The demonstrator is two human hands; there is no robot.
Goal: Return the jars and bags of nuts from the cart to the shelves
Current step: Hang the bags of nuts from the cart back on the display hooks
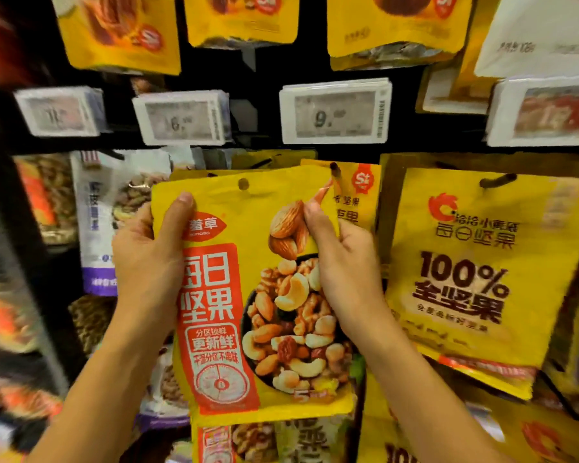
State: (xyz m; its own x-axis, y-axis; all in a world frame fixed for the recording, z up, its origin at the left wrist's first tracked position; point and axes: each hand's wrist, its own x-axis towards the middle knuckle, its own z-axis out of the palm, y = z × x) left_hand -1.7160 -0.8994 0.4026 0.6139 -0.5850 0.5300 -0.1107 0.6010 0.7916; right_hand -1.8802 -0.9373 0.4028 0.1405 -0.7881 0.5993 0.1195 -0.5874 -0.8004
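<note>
Yellow, glossy and flat, the bag of mixed nuts [264, 295] was up in both hands in front of the peg display. On its upper left edge the left hand [147, 259] had a firm grip, thumb pressed flat across the front beside the red logo, the other fingers out of sight behind. Over on the upper right edge the right hand [343, 262] pinched it, fingers curled over the printed almonds, one fingertip blurred just under the dark peg [334, 168]. Both hands were closed on that one pouch.

The bag's round hang hole [243, 184] sat left of the peg and a little lower, not on it. The front carried a red panel of white characters and a printed dark bowl of cashews, almonds, walnuts and raisins. The film was opaque, so the real contents could not be seen.

Just behind hung a matching yellow bag with a round red badge [360, 187], threaded on that peg. To the right, a wider yellow bag marked 100% [475, 269] hung tilted on its own hook. To the left, a white and purple bag [114, 212] showed pale nuts on its front. Above ran white rectangular price tags [335, 111], with more yellow pouches [121, 31] hanging over them.
</note>
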